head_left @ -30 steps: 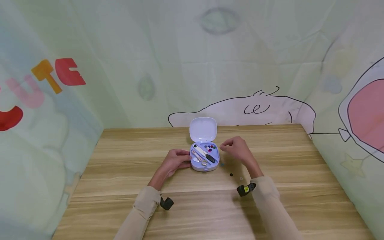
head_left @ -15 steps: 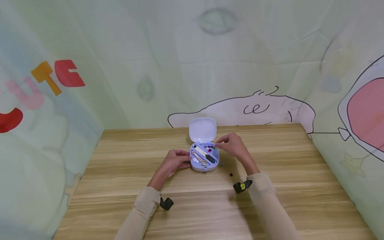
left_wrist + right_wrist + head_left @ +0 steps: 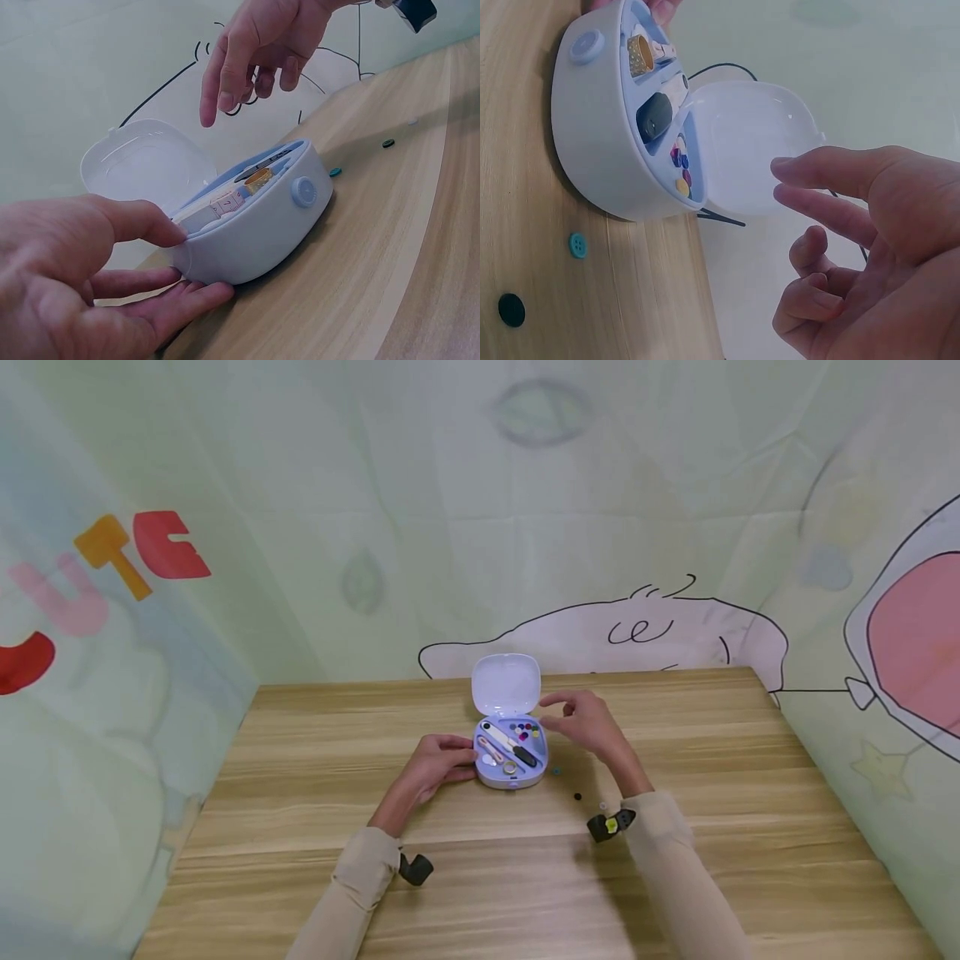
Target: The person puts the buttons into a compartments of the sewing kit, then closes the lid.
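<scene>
A pale blue-white sewing box (image 3: 512, 782) stands on the table with its lid (image 3: 507, 685) raised. My left hand (image 3: 433, 766) holds its left side; in the left wrist view one fingertip presses on the rim and others are low against the wall. My right hand (image 3: 588, 724) hovers beside the back right corner, thumb and index apart with nothing between them. Inside lie several coloured buttons, among them a yellow button (image 3: 682, 187), a long white tool with a dark end (image 3: 655, 117), a gold thimble-like ring (image 3: 640, 56) and a numbered tape (image 3: 226, 202).
Right of the box, loose on the wooden table (image 3: 337, 710), lie a teal button (image 3: 578, 245), a black button (image 3: 511, 310) and a small pale button (image 3: 603, 807). A printed cloth backdrop (image 3: 450, 527) stands behind the table.
My right hand moved left to the box's corner, and its pinched fingers parted. A yellow button now shows in the right compartment. My left hand stayed on the box.
</scene>
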The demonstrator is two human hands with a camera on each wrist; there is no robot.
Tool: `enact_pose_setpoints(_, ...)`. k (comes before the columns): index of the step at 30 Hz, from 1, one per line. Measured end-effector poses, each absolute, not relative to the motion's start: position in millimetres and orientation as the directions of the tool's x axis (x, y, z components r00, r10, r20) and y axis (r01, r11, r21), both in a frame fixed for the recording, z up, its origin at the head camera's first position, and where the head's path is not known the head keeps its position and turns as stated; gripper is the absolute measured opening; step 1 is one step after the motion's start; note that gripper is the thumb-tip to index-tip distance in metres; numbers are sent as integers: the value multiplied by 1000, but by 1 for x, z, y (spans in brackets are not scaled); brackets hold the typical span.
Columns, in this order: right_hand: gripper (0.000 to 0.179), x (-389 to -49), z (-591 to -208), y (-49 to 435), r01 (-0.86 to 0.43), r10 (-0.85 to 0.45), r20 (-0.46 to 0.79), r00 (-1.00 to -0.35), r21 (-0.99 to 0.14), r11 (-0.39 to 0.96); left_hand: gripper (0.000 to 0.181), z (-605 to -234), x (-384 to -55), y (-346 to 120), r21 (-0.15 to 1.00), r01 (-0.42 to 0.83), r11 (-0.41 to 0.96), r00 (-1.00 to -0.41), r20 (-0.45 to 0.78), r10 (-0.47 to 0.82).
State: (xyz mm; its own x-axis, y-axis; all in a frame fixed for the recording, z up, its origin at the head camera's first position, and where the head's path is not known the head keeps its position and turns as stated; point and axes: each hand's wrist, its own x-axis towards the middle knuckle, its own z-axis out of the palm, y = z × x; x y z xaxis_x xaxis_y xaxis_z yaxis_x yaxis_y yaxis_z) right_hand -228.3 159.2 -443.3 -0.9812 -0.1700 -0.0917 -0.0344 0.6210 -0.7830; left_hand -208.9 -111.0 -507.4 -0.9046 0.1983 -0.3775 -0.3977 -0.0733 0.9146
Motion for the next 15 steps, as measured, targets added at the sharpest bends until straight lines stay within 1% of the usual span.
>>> enact_pose_setpoints(6,38,-228,-445,162,-29,-168,-98,-981,-780,625,33,-508,-209,-111,915,-396,-75,-905,-375,198)
enact_pose_setpoints(15,40,-226,-452,173,-22,-167,-111,-980,-767,641,34,-507,-209,-111,911,-405,-71,-902,-386,195)
